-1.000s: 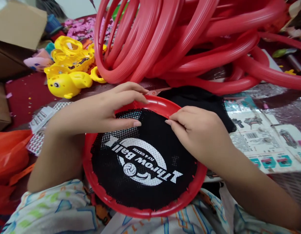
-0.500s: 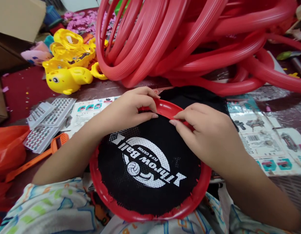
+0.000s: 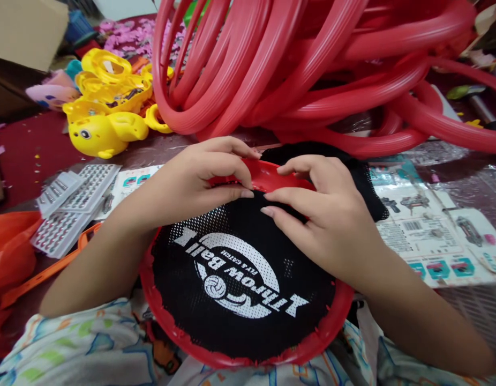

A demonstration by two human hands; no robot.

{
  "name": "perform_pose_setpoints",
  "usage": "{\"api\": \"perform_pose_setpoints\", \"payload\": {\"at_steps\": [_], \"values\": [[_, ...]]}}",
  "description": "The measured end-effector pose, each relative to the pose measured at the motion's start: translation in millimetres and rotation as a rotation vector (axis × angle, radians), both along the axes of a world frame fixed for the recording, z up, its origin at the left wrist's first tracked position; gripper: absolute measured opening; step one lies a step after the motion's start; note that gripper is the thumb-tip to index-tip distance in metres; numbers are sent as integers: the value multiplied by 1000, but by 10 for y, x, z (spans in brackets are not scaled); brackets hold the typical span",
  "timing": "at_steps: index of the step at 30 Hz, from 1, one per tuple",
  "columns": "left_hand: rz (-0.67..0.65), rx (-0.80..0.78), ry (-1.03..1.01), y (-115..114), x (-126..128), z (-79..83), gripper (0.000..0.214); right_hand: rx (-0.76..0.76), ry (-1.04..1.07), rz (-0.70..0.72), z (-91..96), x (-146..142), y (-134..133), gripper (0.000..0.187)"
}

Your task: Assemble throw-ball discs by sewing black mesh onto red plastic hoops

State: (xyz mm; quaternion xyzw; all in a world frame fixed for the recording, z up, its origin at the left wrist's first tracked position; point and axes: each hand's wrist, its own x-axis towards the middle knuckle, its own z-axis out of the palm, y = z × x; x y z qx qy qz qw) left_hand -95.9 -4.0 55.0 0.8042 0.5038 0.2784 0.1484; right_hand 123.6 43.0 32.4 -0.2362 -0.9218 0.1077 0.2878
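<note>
A round black mesh [image 3: 240,279] with white "Throw Ball" print is set in a red plastic ring [image 3: 163,316], which rests on my lap. Along most of the ring, small red pegs catch the mesh edge. My left hand [image 3: 216,171] grips the far side, its fingers over the red rim and its thumb on the mesh edge. With thumb and index finger, my right hand [image 3: 324,209] pinches the mesh edge close to the left thumb; its other fingers curl over the rim. Red plastic shows between the two hands, inside the far rim.
Large red hoops [image 3: 248,75] are piled behind the ring. More black mesh [image 3: 336,153] lies just beyond it, on printed card sheets [image 3: 433,230]. At left are yellow toy parts [image 3: 99,128], trays of small batteries [image 3: 67,214], an orange tool [image 3: 51,276] and an orange bag [image 3: 13,246].
My right hand has shifted left along the far rim, and its thumb and index finger now pinch the mesh near my left thumb. The left hand keeps its grip.
</note>
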Motion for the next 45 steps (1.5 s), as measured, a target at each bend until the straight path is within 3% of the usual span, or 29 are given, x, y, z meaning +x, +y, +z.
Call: {"api": "perform_pose_setpoints", "payload": {"at_steps": [7,19,40,45], "values": [[11,-10,-2,40,41,-60,10,-128,40,-28,15,-4,24,15],[57,45,9,86,72,-167,14,-41,125,-140,0,-60,26,21],[189,-7,-37,117,103,-260,8,-26,75,-132,-46,-86,72,20],[176,-56,-36,128,88,-250,9,-94,27,-103,-26,-56,116,20]]}}
